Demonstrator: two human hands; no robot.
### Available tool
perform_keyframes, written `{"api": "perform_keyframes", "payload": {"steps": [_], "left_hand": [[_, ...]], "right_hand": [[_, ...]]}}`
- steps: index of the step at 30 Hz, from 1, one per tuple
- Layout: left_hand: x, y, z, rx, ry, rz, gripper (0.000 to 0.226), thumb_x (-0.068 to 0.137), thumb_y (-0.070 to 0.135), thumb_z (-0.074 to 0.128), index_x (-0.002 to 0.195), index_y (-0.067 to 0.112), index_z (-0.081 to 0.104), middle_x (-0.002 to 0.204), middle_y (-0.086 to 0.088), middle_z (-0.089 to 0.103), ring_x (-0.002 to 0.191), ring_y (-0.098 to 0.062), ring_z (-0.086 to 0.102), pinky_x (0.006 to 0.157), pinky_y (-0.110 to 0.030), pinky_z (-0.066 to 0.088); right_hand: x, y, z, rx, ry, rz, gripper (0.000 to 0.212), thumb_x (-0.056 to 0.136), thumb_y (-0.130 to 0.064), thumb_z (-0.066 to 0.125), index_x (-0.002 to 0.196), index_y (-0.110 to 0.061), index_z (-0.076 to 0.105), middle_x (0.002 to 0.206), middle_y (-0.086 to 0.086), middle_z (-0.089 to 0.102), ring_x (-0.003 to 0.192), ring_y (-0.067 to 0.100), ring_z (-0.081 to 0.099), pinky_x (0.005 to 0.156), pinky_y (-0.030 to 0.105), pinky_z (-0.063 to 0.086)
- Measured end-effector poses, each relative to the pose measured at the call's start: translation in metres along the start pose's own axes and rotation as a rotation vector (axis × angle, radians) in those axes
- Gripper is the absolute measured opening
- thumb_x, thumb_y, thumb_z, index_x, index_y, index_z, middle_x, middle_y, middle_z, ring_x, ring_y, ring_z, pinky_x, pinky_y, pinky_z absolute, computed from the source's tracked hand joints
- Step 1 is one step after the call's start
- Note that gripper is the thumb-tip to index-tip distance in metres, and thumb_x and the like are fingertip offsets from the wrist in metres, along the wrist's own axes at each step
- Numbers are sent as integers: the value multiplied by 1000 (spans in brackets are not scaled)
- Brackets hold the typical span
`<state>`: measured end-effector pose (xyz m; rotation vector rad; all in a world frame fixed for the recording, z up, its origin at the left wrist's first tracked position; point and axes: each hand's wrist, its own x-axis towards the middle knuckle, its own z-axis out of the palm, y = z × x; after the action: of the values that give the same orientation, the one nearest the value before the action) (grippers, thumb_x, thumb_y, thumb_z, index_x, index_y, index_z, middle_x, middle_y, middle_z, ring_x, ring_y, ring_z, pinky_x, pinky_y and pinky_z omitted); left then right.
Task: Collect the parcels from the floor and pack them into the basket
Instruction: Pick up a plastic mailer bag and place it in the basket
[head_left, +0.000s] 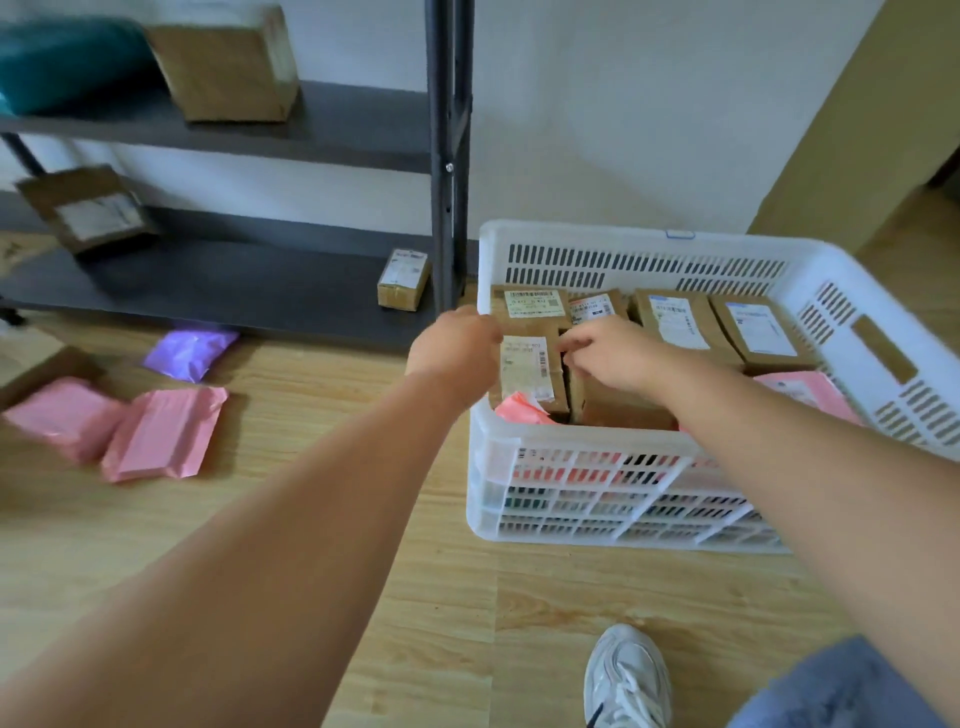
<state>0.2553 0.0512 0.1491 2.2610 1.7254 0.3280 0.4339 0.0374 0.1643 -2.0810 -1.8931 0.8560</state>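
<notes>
A white slatted plastic basket (582, 441) stands on the wooden floor at the right, holding several labelled brown boxes and pink mailers. Both hands reach into its left part. My left hand (457, 353) grips the left edge of a small brown labelled box (530, 371) standing upright in the basket. My right hand (608, 353) rests on the brown box (618, 410) beside it, fingers curled over the top. On the floor at the left lie two pink mailers (161, 434) (60, 415) and a purple mailer (189, 351).
A dark metal shelf unit (447, 156) stands behind the basket's left side, holding brown boxes (405, 278) (223, 62) (88, 208) and a teal bundle (67, 62). A brown box (47, 371) lies at the far left on the floor. My white shoe (628, 680) is in front of the basket.
</notes>
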Motion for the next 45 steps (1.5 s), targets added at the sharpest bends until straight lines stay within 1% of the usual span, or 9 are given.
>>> {"api": "perform_keyframes", "payload": {"steps": [3,8,11,16,18,23,29,34,45], "left_hand": [[-17,-37,-15,18,83,-56,47,88,-1,44,129,18,58,128,-4,51,112,-25,51,88,-40,51],[-51,-123,-38,16,117,-216,46,90,6,44,133,21,53,128,-4,48,116,-26,49,90,-40,49],[-72,-174,-48,25,158,-296,45,89,8,48,132,20,55,128,-5,49,116,-26,51,90,-39,48],[-106,-271,-49,15,200,-529,33,92,21,51,124,22,59,128,-7,53,117,-29,53,83,-35,46],[-113,-292,-46,-41,203,-623,36,98,32,45,131,19,56,139,-11,48,126,-31,48,94,-36,43],[-127,-353,-23,-209,205,-784,47,89,11,46,135,18,53,141,-8,45,123,-30,49,97,-38,45],[-138,-439,15,-230,144,-953,53,82,5,47,131,25,56,130,-5,52,118,-27,52,91,-35,47],[-113,-498,36,-231,132,-963,53,88,8,48,137,27,51,135,-3,51,121,-25,52,93,-34,45],[-75,-559,93,-170,-54,-892,74,86,3,44,152,32,26,142,-7,45,125,-30,47,96,-37,45]], "right_hand": [[-7,-25,16,93,111,-67,34,98,-17,53,130,-19,59,137,-1,56,125,19,51,107,36,38],[-9,-89,51,124,194,-154,34,96,-22,54,130,-22,60,130,-3,59,120,17,53,99,32,42],[-10,-127,77,145,122,-180,36,96,-27,55,131,-22,59,126,-5,60,115,14,55,91,27,41],[6,-190,152,46,-54,-223,44,94,-37,58,135,-23,53,125,-3,58,116,17,55,98,32,44],[12,-206,179,12,-115,-227,48,94,-38,59,138,-21,51,124,0,57,114,19,55,97,32,44],[43,-249,253,-72,-264,-251,50,94,-35,60,140,-21,47,122,0,55,109,19,57,84,26,41],[90,-278,322,-58,-293,-306,39,94,-25,58,133,-22,56,105,-5,56,95,15,56,85,26,44],[133,-298,367,-99,-346,-315,39,95,-25,55,133,-25,54,122,-2,60,100,18,58,77,23,42],[190,-302,471,60,-503,-176,52,94,-25,57,144,-32,45,136,-1,51,120,20,53,82,19,35]]}}
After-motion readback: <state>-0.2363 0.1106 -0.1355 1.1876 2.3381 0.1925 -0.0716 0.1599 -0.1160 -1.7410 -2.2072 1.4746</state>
